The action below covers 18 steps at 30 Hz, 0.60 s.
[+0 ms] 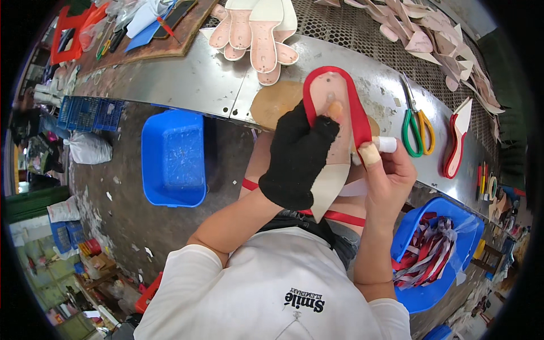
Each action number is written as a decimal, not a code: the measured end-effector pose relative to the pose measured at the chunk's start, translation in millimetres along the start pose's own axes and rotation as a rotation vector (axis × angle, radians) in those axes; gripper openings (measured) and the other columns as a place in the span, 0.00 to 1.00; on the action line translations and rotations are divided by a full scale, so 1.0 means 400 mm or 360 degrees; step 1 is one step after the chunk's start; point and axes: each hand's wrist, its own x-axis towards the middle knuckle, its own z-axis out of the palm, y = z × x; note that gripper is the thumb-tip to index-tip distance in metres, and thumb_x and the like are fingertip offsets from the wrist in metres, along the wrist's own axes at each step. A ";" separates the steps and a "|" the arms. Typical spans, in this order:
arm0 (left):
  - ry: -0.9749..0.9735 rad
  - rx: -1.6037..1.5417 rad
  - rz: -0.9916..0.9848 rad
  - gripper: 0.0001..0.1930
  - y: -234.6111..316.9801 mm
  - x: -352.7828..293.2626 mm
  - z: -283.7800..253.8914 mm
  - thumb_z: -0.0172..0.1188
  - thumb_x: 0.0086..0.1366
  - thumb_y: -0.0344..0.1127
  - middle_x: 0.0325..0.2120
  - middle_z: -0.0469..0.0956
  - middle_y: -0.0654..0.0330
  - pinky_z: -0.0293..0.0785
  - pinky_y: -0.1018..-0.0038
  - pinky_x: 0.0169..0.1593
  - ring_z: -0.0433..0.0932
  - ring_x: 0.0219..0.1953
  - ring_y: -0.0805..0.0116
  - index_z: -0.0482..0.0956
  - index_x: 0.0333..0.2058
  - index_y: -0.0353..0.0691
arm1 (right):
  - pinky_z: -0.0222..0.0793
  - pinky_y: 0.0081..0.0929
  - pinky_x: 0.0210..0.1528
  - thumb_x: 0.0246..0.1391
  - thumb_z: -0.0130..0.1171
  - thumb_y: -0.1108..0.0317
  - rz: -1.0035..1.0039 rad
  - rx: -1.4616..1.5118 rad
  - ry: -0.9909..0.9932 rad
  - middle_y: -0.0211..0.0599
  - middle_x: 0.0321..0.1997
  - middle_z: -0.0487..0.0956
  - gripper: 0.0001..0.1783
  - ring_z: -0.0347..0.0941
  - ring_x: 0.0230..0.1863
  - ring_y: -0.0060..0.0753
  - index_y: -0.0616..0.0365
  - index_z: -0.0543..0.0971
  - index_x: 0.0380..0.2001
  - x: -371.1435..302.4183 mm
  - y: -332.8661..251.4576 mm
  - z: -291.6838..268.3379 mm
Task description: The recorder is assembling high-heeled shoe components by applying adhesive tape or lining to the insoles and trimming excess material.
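The left hand [300, 156], in a black glove with a bare fingertip showing, grips an insole [343, 141] by its side and presses that fingertip on the pink face; the insole is held above the person's lap at the near edge of the metal worktop [187, 85], its rounded end pointing away and its pale pointed end toward the body; a red ribbon [359, 122] runs around the rounded end and down the right side; the right hand [391, 175], with beige tape on the thumb and white tape on a finger, pinches the ribbon at that right edge; a red strip [345, 219] crosses the lap below; on the worktop, partly behind the insole, lies a brown pad [277, 105]; beyond it fans a stack of pale insoles [263, 48]; to the right lie scissors [422, 133] with one green and one yellow handle, and just beside them a red-edged insole [455, 141]; farther back, a heap of pale pieces [419, 37] sits on dark mesh [334, 28]; a blue tub [173, 158] stands on the floor at the left; at the right, a blue bin [405, 229] holds tangled red and whitish strips [428, 255].
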 end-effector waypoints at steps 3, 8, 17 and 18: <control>-0.0006 0.0062 0.0047 0.24 -0.001 -0.006 0.016 0.47 0.70 0.45 0.50 0.72 0.58 0.70 0.75 0.50 0.73 0.46 0.73 0.65 0.57 0.33 | 0.62 0.10 0.28 0.50 0.63 0.78 -0.0159 -0.0223 -0.0020 0.24 0.27 0.74 0.05 0.68 0.26 0.11 0.66 0.77 0.31 0.005 -0.003 0.005; 0.0059 0.0174 0.0139 0.26 -0.011 -0.005 0.018 0.47 0.70 0.47 0.54 0.70 0.57 0.69 0.75 0.52 0.72 0.47 0.73 0.63 0.58 0.32 | 0.63 0.14 0.30 0.45 0.66 0.77 -0.0491 -0.0655 0.0134 0.30 0.31 0.71 0.09 0.69 0.28 0.18 0.65 0.78 0.32 0.018 0.019 0.030; -0.0177 0.0082 -0.0223 0.23 0.026 0.070 -0.037 0.51 0.68 0.43 0.43 0.76 0.56 0.72 0.74 0.48 0.75 0.45 0.70 0.66 0.57 0.35 | 0.64 0.17 0.33 0.44 0.63 0.78 -0.0665 -0.0711 -0.0203 0.37 0.34 0.75 0.09 0.70 0.30 0.25 0.68 0.76 0.31 0.052 0.018 0.005; -0.0344 0.0082 -0.0173 0.23 0.037 0.078 -0.043 0.52 0.67 0.43 0.43 0.76 0.56 0.72 0.74 0.48 0.75 0.45 0.70 0.67 0.56 0.35 | 0.63 0.15 0.32 0.46 0.62 0.78 -0.0568 -0.0600 -0.0196 0.35 0.33 0.75 0.08 0.70 0.30 0.22 0.67 0.76 0.31 0.058 0.017 0.009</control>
